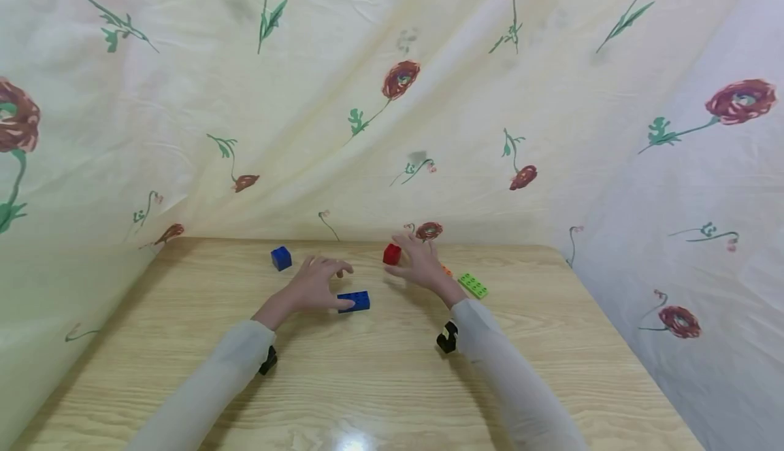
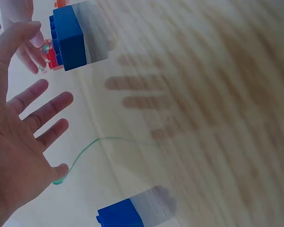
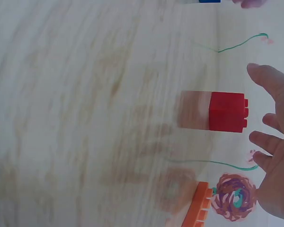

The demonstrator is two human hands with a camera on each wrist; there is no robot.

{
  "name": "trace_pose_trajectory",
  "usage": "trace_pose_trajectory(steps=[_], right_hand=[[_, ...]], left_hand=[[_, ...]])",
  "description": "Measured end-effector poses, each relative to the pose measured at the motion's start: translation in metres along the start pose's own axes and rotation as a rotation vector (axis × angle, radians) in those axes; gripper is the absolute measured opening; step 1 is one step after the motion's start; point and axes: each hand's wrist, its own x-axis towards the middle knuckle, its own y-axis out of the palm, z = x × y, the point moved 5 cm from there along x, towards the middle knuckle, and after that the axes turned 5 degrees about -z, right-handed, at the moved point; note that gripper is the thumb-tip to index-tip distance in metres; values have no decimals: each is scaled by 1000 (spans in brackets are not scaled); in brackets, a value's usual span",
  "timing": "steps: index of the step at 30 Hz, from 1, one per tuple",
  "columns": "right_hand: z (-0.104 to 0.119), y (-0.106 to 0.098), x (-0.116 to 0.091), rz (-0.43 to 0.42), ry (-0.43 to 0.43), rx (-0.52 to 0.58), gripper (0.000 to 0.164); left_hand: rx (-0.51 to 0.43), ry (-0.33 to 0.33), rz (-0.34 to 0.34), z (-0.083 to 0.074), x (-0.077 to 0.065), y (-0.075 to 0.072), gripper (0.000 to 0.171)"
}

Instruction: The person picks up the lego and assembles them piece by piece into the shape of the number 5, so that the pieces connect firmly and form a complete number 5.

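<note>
My left hand (image 1: 311,285) is spread over the wood-grain table, its thumb overlapping the long blue toy brick (image 1: 362,299) in the head view. In the left wrist view its fingers are apart beside that brick (image 2: 71,40), with nothing between them. Farther back, my right hand (image 1: 421,264) hovers by a red toy brick (image 1: 391,255). The right wrist view has this red brick (image 3: 227,112) standing studs up, with the thumb and loosely bent fingers apart from it.
A small blue brick (image 1: 281,258) stands at the back left. Right of my right hand lie a flat green brick (image 1: 474,286) and an orange brick (image 3: 197,205), partly hidden by the hand in the head view. A flowered cloth (image 1: 318,111) hangs behind the table (image 1: 355,383).
</note>
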Motion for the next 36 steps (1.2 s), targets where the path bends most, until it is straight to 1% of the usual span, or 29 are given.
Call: trace_pose_trajectory(steps=[3,10,18,29,36], right_hand=[[-2,0,1,-17,21,15,74],[-6,0,3,-55,58,5,65],[-10,1,5,-107,92,58,56],[-10,0,5,-137,181,125,45],[-16,3,6,-176,214,180,40]], left_hand=[[-7,6,6,1,-2,1,61],[-27,10,11,2,-5,1,46],[-51,9,23,1,-9,1,30],[-68,19,34,2,-10,4,23],[-75,20,42,0,-10,5,23]])
